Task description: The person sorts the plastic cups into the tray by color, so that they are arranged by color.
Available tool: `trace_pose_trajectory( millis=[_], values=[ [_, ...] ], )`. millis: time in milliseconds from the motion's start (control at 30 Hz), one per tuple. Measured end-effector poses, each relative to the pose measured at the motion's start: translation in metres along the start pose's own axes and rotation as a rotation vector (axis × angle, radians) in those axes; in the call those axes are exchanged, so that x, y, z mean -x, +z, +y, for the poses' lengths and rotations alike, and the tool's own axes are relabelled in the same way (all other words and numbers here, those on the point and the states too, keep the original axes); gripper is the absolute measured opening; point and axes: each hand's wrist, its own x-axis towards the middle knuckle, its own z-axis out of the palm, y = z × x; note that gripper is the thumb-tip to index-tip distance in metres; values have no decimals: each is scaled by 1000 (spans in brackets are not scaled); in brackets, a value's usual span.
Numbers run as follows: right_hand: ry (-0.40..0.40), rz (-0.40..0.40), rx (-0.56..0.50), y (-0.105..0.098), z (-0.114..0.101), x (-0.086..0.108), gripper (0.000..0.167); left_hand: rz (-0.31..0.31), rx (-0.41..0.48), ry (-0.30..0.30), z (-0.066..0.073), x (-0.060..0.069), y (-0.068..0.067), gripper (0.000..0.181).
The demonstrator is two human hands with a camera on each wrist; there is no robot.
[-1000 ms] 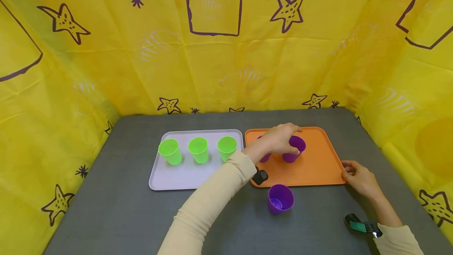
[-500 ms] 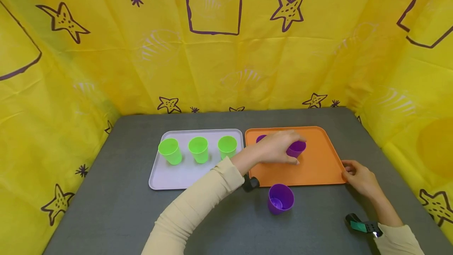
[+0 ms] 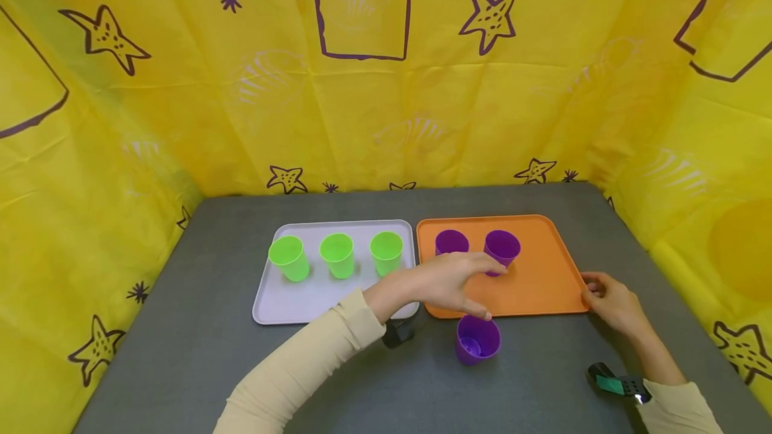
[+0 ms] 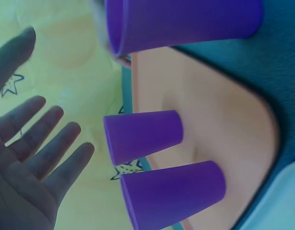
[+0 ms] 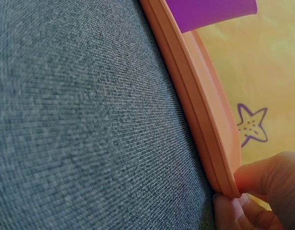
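Observation:
My left hand (image 3: 449, 280) hovers over the near left part of the orange tray (image 3: 537, 280), fingers spread and holding nothing. Its thumb is above the rim of a purple cup (image 3: 476, 347) that stands upright on the table in front of the tray. On the tray two more purple cups stand side by side, the left one (image 3: 451, 241) partly hidden by my hand and the right one (image 3: 502, 246) behind my fingertips. In the left wrist view the left hand (image 4: 32, 163) is apart from all three cups. My right hand (image 5: 267, 191) pinches the tray's near right corner between thumb and fingers.
A pale lilac tray (image 3: 313, 303) lies left of the orange one, bearing a row of three green cups (image 3: 338, 256). Both trays rest on a dark grey table (image 3: 181, 353). Yellow patterned cloth (image 3: 362, 119) rises around the back and sides.
My left hand has left the right purple cup on the tray and drawn back toward the near purple cup, fingers opening. The right hand has kept its hold on the tray corner.

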Motion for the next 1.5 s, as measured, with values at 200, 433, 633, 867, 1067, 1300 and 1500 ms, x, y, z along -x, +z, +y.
trace_pose_trajectory(
  millis=[200,433,633,867,1067,1300,1500],
  values=[
    [3,-10,-4,0,0,1,38,-58,80,29,-7,15,19,75],
    [2,-2,-3,1,0,1,38,-89,153,83,-16,25,40,83],
    [-3,4,-3,1,-1,1,38,-90,301,100,-22,28,53,88],
    [0,8,-4,1,0,0,38,-64,351,94,-24,29,63,83],
    [-3,8,3,2,1,0,38,-31,315,84,-24,29,66,74],
    [0,7,0,1,1,0,37,-13,306,73,-23,27,69,66],
    [3,0,-1,1,-1,1,38,-7,311,51,-22,26,69,64]
  ],
)
